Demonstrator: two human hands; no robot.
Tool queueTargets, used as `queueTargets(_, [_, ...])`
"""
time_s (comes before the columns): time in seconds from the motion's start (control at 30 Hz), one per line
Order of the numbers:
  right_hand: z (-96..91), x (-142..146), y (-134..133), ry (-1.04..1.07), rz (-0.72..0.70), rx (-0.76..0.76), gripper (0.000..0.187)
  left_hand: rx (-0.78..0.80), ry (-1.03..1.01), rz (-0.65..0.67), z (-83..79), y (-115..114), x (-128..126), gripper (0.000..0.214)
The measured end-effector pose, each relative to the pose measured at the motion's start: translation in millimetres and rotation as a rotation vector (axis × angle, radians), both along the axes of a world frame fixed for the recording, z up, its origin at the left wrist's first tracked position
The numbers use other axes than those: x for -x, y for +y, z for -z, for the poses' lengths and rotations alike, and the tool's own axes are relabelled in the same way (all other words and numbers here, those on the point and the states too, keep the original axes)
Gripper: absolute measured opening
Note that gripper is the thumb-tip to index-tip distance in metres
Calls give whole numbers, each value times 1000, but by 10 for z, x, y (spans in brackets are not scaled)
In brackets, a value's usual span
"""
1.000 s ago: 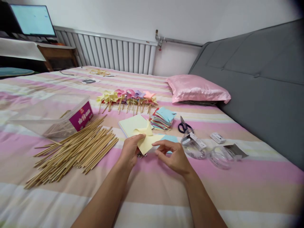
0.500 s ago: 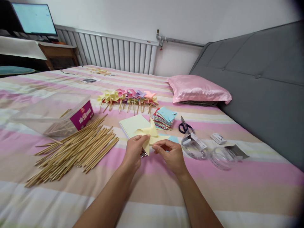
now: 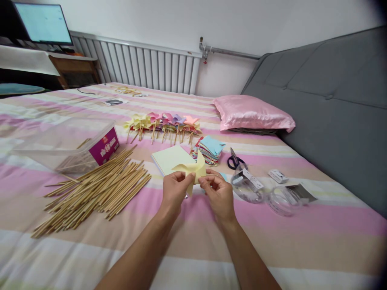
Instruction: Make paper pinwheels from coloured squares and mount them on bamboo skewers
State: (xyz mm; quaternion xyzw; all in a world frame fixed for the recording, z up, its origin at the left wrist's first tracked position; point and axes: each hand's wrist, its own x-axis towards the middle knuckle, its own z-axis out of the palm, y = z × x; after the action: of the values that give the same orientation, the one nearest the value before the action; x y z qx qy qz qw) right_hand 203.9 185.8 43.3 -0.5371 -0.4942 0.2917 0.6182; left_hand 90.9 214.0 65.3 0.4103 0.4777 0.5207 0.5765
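A pale yellow paper pinwheel (image 3: 198, 167) is held up between my two hands, its blades curled in toward the centre. My left hand (image 3: 174, 192) is closed on its left side, thumb pressed near the middle. My right hand (image 3: 218, 196) pinches the pinwheel's right side close to the centre; whether a small pin sits in those fingertips I cannot make out. Behind the hands lies a stack of pale yellow paper squares (image 3: 171, 158). Small shiny metal pieces (image 3: 186, 196) show just below my left fingers, mostly hidden.
Bamboo sticks (image 3: 96, 193) lie in a pile at left beside a clear plastic box (image 3: 65, 137). Finished pinwheels (image 3: 163, 121) lie farther back. Cut paper pieces (image 3: 211, 150), scissors (image 3: 234, 160), clear round containers (image 3: 284, 200) and a small white box (image 3: 278, 176) are to the right.
My right hand has moved in against the pinwheel and now grips it near the centre. The pinwheel and my left hand have shifted slightly right.
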Motion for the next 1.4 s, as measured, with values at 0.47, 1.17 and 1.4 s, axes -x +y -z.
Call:
queueTargets(0.47, [33, -35, 25, 0, 71, 19, 17, -93, 72, 54, 15, -11, -21, 29])
queueTargets(1.17, [92, -64, 36, 8, 46, 21, 35, -100, -76, -233, -32, 255, 276, 16])
queueTargets(1.4, [320, 199, -61, -472, -157, 53, 41, -131, -133, -334, 98, 222, 503, 17])
